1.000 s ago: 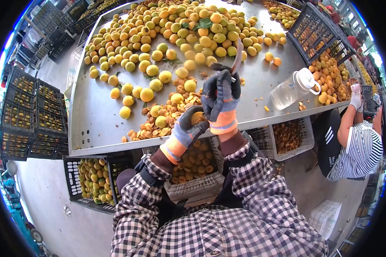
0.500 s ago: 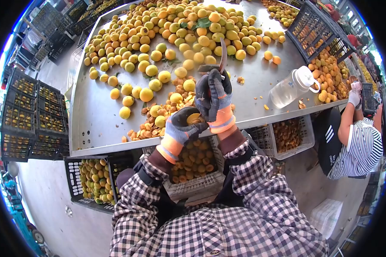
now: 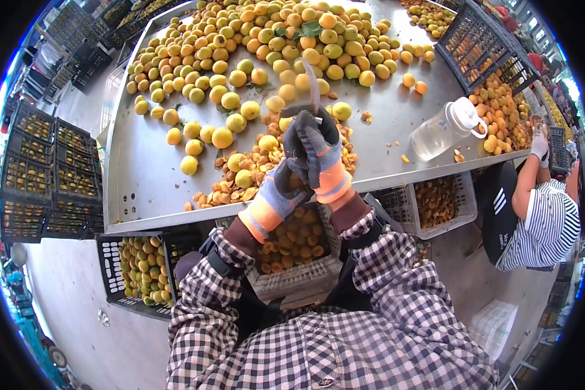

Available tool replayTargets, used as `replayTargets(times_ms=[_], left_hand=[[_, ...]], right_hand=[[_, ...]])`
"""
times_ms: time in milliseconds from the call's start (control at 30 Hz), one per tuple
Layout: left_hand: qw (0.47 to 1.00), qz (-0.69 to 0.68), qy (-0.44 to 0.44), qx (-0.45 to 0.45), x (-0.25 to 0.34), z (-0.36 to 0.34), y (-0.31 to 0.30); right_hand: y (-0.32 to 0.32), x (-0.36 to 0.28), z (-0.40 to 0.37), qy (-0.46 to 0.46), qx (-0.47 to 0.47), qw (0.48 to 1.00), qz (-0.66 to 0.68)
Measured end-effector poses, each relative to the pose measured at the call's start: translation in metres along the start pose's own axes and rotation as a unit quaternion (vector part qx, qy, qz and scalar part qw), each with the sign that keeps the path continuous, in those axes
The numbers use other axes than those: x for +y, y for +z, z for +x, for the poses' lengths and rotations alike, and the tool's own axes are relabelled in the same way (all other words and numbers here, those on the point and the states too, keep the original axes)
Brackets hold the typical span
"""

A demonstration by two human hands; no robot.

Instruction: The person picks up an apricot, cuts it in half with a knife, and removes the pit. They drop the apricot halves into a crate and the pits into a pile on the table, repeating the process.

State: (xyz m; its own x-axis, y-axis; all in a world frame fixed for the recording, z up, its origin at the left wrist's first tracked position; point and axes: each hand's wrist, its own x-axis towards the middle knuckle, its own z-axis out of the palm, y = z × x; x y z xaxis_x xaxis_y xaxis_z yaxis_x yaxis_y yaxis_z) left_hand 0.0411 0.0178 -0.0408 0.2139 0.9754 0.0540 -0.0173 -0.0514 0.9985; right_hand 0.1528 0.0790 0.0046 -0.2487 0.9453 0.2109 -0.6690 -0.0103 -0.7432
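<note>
A knife with a slightly curved blade (image 3: 311, 84) points up and away from my right hand (image 3: 320, 153), whose gloved fingers are wrapped round its handle. Pressed against it from the left is my left hand (image 3: 281, 192), in a grey and orange glove with dark fingers, closed. The apricot half seen in it earlier is now almost wholly hidden between the two hands. Just beyond and left of the hands, cut apricot pieces (image 3: 240, 188) lie heaped along the front of the metal table (image 3: 156, 205). Whole apricots (image 3: 224, 101) are spread behind them.
Below my hands stands a crate of apricot halves (image 3: 292, 279). A crate of whole apricots (image 3: 143, 270) sits left, a crate of cut pieces (image 3: 439, 205) right. A water bottle (image 3: 442, 130) stands on the table. At right is a co-worker in a striped shirt (image 3: 546, 221).
My two hands have come together and shifted slightly left. The knife blade has swung left and looks blurred. The apricot half in my left hand has gone from sight between the hands.
</note>
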Motion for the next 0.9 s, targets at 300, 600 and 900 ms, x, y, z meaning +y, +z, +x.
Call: replayTargets(times_ms=[300,600,900], left_hand=[[0.991,0.124,0.013,-0.047,0.018,0.006,-0.006],[0.890,0.451,-0.071,-0.004,0.025,0.011,0.003],[0.978,0.063,-0.062,0.188,0.012,0.016,-0.041]], right_hand=[[-0.011,0.008,0.008,0.095,0.220,0.967,0.089],[-0.039,0.016,0.029,0.139,0.278,0.906,0.288],[-0.032,-0.018,0.025,-0.146,0.251,0.957,-0.012]])
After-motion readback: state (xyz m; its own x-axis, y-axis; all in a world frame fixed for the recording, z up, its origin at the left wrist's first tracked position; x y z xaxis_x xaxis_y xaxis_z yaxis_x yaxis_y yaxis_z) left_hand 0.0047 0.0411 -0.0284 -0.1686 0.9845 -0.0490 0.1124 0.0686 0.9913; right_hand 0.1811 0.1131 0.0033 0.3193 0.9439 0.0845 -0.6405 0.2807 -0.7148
